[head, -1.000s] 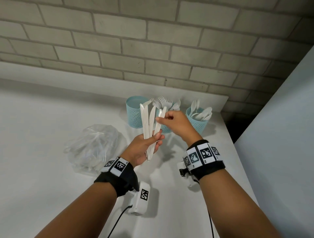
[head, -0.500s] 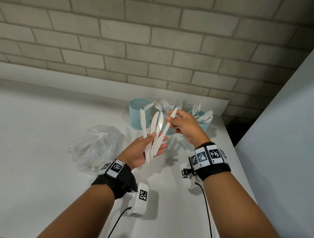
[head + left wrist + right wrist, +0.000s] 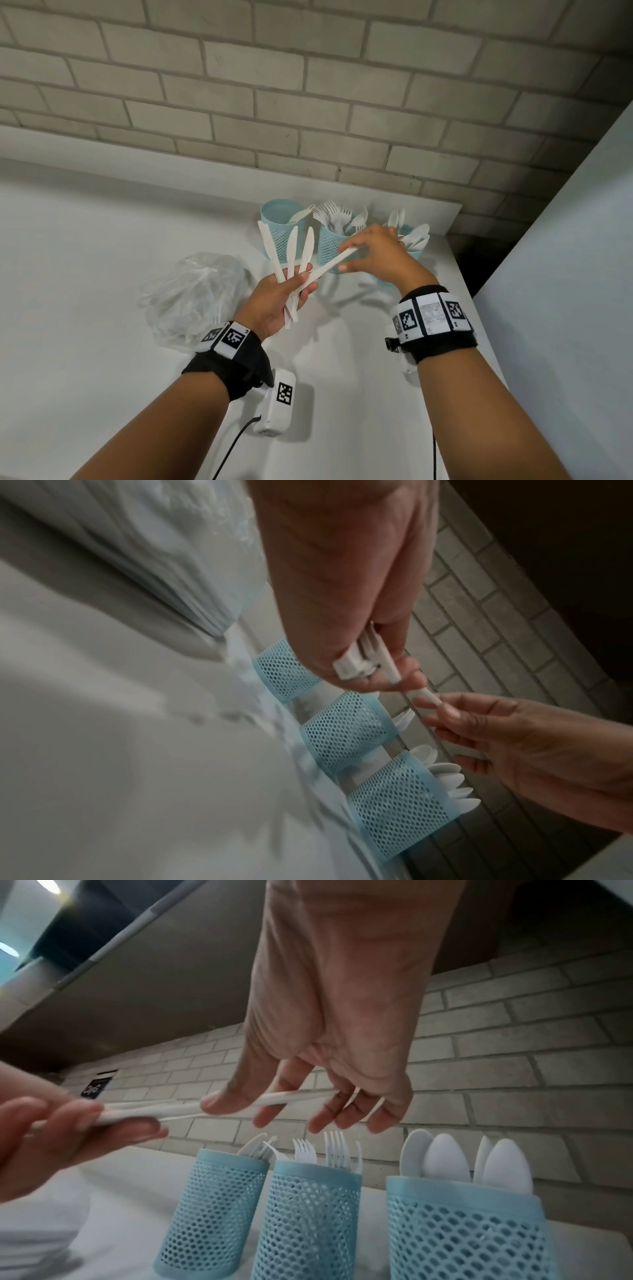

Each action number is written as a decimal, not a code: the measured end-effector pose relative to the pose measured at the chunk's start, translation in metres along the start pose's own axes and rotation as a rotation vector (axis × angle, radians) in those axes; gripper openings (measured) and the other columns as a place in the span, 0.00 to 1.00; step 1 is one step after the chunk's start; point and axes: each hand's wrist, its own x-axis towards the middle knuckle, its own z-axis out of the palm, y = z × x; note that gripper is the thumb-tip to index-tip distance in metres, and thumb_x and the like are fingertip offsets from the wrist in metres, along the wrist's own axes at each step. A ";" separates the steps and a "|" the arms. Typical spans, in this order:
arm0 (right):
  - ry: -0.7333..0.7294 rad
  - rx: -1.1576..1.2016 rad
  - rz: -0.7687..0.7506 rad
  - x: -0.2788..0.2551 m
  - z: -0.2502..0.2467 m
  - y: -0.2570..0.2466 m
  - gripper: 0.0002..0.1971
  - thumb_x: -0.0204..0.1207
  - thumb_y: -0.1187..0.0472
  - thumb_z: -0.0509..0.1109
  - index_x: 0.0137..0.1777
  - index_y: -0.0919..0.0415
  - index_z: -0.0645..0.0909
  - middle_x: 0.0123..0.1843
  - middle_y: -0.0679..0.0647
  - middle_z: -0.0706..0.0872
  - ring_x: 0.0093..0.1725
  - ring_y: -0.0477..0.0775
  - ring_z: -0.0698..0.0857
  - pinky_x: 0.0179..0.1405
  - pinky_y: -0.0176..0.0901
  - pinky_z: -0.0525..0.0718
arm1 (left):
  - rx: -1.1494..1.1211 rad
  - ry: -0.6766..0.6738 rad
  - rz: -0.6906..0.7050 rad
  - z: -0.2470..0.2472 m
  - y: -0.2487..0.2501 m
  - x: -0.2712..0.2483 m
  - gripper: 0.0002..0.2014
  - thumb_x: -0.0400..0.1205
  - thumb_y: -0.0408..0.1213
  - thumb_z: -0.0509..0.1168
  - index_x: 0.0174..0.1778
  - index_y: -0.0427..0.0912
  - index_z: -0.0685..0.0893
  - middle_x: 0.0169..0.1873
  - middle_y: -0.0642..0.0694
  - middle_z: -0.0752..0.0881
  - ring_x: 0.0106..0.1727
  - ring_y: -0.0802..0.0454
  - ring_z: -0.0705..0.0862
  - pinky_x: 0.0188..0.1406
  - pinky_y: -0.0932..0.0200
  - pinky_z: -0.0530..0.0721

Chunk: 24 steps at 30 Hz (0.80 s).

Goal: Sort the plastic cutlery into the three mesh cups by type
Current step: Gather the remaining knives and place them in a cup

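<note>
Left hand [image 3: 279, 301] is raised over the tabletop [image 3: 85, 274], fingers and thumb curled round the handle ends of a fan of white plastic knives [image 3: 291, 260]; three blades point up and away, splayed apart. A fourth knife [image 3: 329, 269] slants out to the right from the same bunch, its lower end still in the left hand's grip. Right hand [image 3: 380, 255] has this knife's far end pinched between thumb and fingertips, the other fingers loosely spread and only partly bent; the right wrist view shows the thumb pressing the knife from below. Three blue mesh cups stand in a row at the tabletop's far right corner, near the brick wall [image 3: 308, 85]. Left cup [image 3: 281, 233] holds only a piece or two, one white tip leaning over its rim; type hard to tell. Middle cup [image 3: 330, 250] holds forks [image 3: 334, 214], tines up. Right cup [image 3: 462, 1231] holds spoons [image 3: 445, 1161], bowls up; in the head view the right hand hides most of it. Both hands hover just in front of the cups, touching none. Crumpled clear plastic bag [image 3: 191, 294] lies on the tabletop left of the left hand, more white cutlery showing blurred inside. Both wrists wear black bands with square markers.
</note>
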 end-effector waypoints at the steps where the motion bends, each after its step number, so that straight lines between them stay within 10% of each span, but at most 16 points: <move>1: -0.001 -0.070 -0.009 0.000 0.002 -0.001 0.17 0.66 0.49 0.79 0.56 0.43 0.86 0.66 0.49 0.74 0.70 0.56 0.62 0.68 0.50 0.58 | 0.000 -0.003 -0.002 0.000 0.000 0.000 0.06 0.82 0.28 0.63 0.52 0.36 0.83 0.46 0.41 0.86 0.32 0.57 0.88 0.28 0.72 0.84; 5: 0.035 -0.166 -0.056 0.000 0.011 -0.002 0.08 0.75 0.54 0.71 0.53 0.46 0.88 0.65 0.44 0.81 0.73 0.51 0.65 0.73 0.55 0.52 | 0.013 -0.026 -0.013 0.002 0.001 -0.001 0.06 0.82 0.31 0.64 0.52 0.36 0.84 0.48 0.39 0.87 0.32 0.57 0.87 0.28 0.71 0.84; 8: 0.022 -0.131 0.019 0.003 0.016 0.004 0.10 0.82 0.60 0.62 0.51 0.57 0.86 0.45 0.54 0.84 0.54 0.55 0.78 0.69 0.50 0.66 | -0.002 -0.008 -0.025 0.002 0.004 -0.001 0.07 0.84 0.36 0.61 0.52 0.41 0.83 0.44 0.43 0.89 0.35 0.57 0.88 0.29 0.71 0.85; 10: 0.056 0.128 0.079 0.005 0.018 0.009 0.10 0.83 0.64 0.58 0.50 0.62 0.82 0.44 0.58 0.82 0.46 0.57 0.82 0.49 0.45 0.77 | -0.028 0.007 -0.028 0.000 0.005 -0.001 0.07 0.85 0.37 0.61 0.52 0.41 0.83 0.40 0.46 0.86 0.32 0.59 0.87 0.28 0.70 0.85; 16: 0.027 0.886 0.085 -0.003 0.026 -0.005 0.08 0.80 0.61 0.67 0.56 0.57 0.84 0.26 0.41 0.74 0.25 0.42 0.67 0.24 0.32 0.67 | 0.010 -0.024 -0.052 0.005 0.002 -0.002 0.10 0.83 0.38 0.63 0.50 0.35 0.84 0.27 0.51 0.84 0.26 0.62 0.84 0.29 0.71 0.85; 24: -0.177 1.266 0.088 -0.009 0.038 -0.022 0.04 0.79 0.65 0.66 0.50 0.61 0.82 0.18 0.40 0.71 0.18 0.39 0.63 0.21 0.28 0.66 | 0.114 -0.070 -0.128 0.015 0.003 -0.008 0.14 0.82 0.46 0.62 0.45 0.37 0.83 0.23 0.51 0.83 0.22 0.61 0.82 0.23 0.71 0.82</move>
